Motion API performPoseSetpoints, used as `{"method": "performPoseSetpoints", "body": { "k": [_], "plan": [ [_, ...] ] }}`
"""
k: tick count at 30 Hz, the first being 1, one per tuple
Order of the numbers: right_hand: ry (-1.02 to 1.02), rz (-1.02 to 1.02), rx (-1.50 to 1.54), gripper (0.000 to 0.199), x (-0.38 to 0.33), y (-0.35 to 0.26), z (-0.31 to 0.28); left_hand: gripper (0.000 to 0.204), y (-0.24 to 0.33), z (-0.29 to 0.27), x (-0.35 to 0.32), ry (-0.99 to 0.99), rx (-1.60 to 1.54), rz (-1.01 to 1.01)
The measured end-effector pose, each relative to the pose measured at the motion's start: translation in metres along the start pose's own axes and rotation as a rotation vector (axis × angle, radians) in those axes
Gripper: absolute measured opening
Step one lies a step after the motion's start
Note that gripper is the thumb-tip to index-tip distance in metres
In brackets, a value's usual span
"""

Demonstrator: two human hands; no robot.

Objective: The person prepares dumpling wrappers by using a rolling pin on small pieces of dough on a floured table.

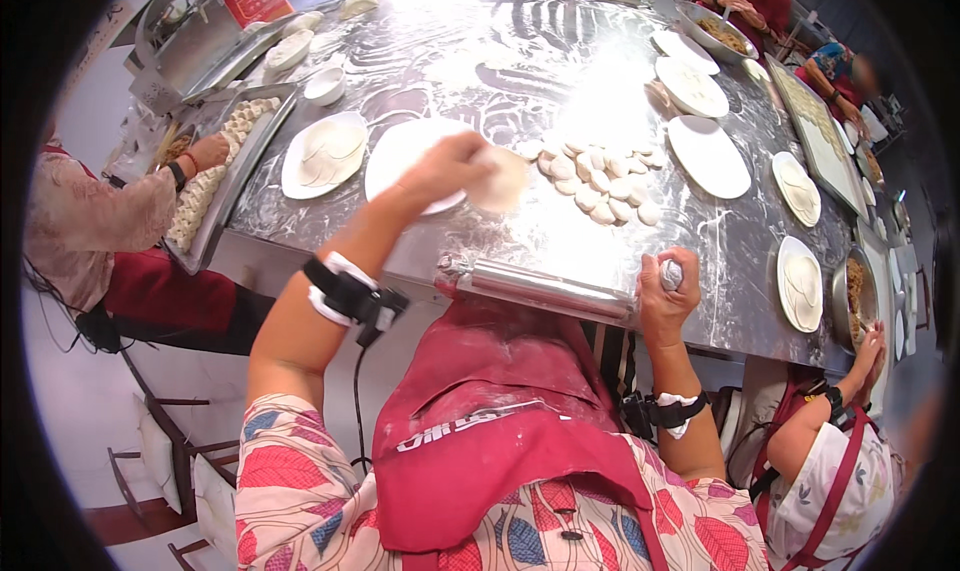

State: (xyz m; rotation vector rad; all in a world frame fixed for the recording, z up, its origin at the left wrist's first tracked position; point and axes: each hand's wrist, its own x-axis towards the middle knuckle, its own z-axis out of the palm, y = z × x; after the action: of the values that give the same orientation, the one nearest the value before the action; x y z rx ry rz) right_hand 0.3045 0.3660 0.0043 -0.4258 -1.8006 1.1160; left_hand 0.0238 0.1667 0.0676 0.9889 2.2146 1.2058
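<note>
My left hand (440,171), smeared a little by motion, is closed on the edge of a thin round dough wrapper (500,183). It hangs over the right side of a white oval plate (395,151). At the table's near edge, my right hand (667,306) is wrapped round the grey end handle of a metal rolling pin (545,283). The pin lies crosswise in front of my red apron, its left end free of any hand. Just beyond it, a cluster of small flattened dough pieces (600,179) rests on the floured steel table (470,236).
A plate of wrappers (325,156) and a small white bowl (325,86) stand to the left. Beside them, a person's hand (208,151) works over a tray of dumplings (212,186). On the right are an oval plate (710,158), more wrapper plates, filling bowls (857,291) and other people.
</note>
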Motion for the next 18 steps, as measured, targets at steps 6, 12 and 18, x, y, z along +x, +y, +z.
{"method": "performPoseSetpoints", "body": {
  "k": [6,12,18],
  "plan": [
    [-0.057,-0.151,-0.043,0.019,0.0,0.012,0.001,0.03,-0.035,-0.061,-0.003,0.308,0.149,-0.196],
    [0.005,-0.028,-0.005,0.022,0.001,0.003,0.003,0.015,-0.007,0.037,0.028,-0.065,0.145,0.021],
    [0.015,-0.044,-0.029,0.022,0.003,-0.008,0.003,0.028,0.047,0.136,0.041,-0.23,0.577,0.668]
  ]
}}
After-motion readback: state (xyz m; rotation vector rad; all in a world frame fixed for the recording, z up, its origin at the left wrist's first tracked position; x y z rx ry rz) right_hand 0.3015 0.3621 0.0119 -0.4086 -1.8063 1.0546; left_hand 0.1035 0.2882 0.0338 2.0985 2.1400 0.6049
